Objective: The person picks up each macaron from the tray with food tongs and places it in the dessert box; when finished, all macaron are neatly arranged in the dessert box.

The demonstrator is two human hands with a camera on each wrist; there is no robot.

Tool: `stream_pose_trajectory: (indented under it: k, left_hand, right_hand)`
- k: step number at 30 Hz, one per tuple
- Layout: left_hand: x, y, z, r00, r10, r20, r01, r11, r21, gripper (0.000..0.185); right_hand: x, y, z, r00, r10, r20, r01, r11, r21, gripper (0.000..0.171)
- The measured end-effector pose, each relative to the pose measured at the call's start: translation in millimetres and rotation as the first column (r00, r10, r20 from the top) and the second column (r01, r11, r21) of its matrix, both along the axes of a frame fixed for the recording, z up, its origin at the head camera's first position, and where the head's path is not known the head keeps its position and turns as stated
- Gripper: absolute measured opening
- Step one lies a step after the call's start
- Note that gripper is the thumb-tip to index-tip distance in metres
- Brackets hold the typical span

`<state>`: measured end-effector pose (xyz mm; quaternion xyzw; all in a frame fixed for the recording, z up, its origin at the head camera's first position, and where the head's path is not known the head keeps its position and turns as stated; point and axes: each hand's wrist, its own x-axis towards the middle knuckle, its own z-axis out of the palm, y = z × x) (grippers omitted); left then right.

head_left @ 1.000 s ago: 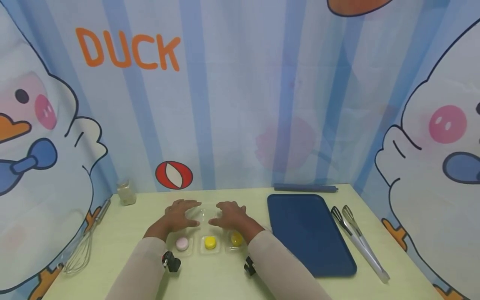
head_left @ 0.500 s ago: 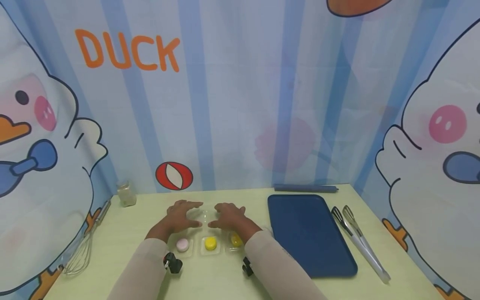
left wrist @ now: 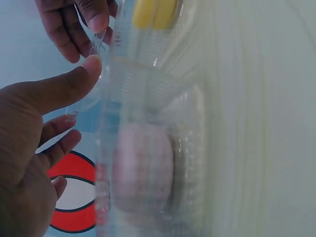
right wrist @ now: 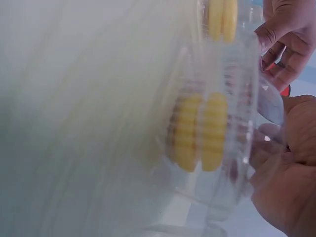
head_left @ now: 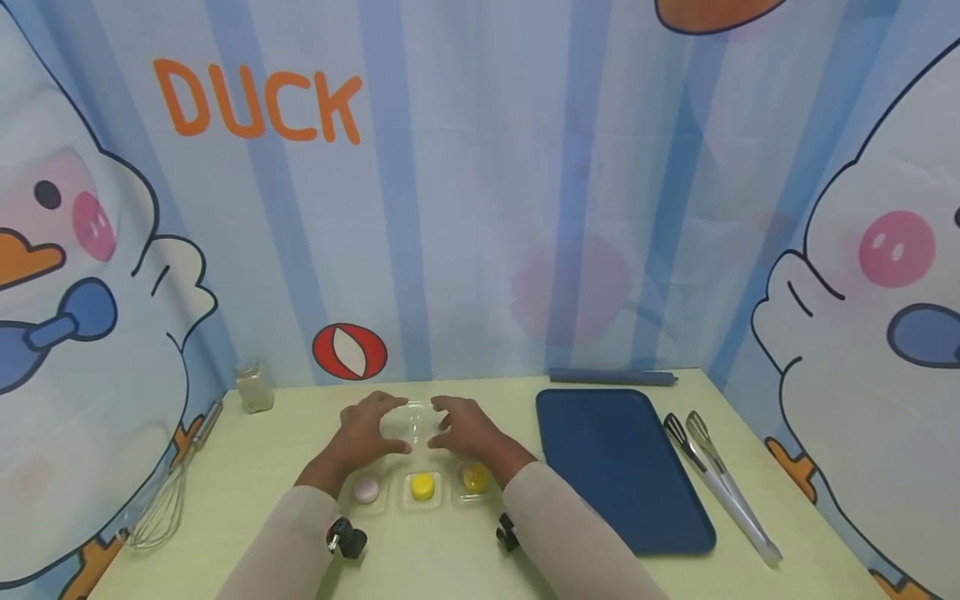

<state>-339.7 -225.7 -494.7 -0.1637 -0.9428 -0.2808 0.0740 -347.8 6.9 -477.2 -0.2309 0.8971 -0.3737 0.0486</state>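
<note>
A clear plastic tray (head_left: 390,500) lies on the pale green table and holds a pink macaron (head_left: 366,490), a yellow macaron (head_left: 422,486) and an orange-yellow macaron (head_left: 476,477). Behind them its clear lid (head_left: 412,421) stands raised. My left hand (head_left: 371,427) grips the lid's left side and my right hand (head_left: 467,427) grips its right side. In the left wrist view my thumb (left wrist: 64,89) and curled fingers close on the lid's edge (left wrist: 74,111) beside the pink macaron (left wrist: 143,168). The right wrist view shows the yellow macaron (right wrist: 200,131) behind the lid (right wrist: 269,103).
A dark blue tray (head_left: 615,467) lies to the right, with metal tongs (head_left: 720,483) beyond it and a blue roll (head_left: 611,377) behind. A whisk (head_left: 161,500) and a small jar (head_left: 253,387) sit at the left. A duck-print curtain encloses the table.
Both hands went from lying flat over the lid to curling around it. The lid's edge has come up off the tray and the orange-yellow macaron is now uncovered.
</note>
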Motion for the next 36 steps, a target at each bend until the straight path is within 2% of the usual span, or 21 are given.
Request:
stream_pose_trajectory:
  k: [2, 7, 15, 22, 28, 32, 36]
  left_hand:
    - [2.5, 3, 2.3, 1.000, 0.006, -0.016, -0.006, 1.000, 0.028, 0.081]
    - [8.3, 6, 7.0, 0.999, -0.012, -0.030, 0.016, 0.991, 0.133, 0.086]
    - [11.6, 6, 11.8, 0.997, -0.050, 0.059, 0.039, 0.984, 0.175, 0.090]
    - [13.6, 3, 12.0, 0.990, -0.101, 0.103, 0.072, 0.965, 0.253, 0.075]
    - [22.0, 3, 16.0, 0.981, -0.119, 0.155, 0.054, 0.927, 0.371, 0.060]
    - [25.7, 4, 19.1, 0.976, -0.136, 0.168, 0.055, 0.908, 0.415, 0.051]
    - [29.0, 6, 22.6, 0.973, -0.144, 0.179, 0.056, 0.903, 0.426, 0.046]
  right_hand:
    - [0.5, 1, 1.3, 1.000, 0.025, 0.000, -0.025, 0.998, -0.062, 0.075]
    - [1.2, 3, 3.0, 0.999, 0.042, -0.023, -0.044, 0.995, -0.093, 0.080]
    - [1.1, 10, 3.1, 0.998, 0.065, -0.014, -0.067, 0.990, -0.124, 0.085]
    - [4.9, 17, 6.8, 0.996, 0.087, 0.019, -0.083, 0.981, -0.175, 0.078]
    - [9.5, 22, 8.3, 0.991, 0.119, 0.065, -0.100, 0.966, -0.238, 0.070]
    - [11.4, 25, 8.8, 0.989, 0.134, 0.067, -0.115, 0.965, -0.238, 0.064]
    - [12.4, 29, 9.9, 0.989, 0.143, 0.035, -0.133, 0.969, -0.210, 0.056]
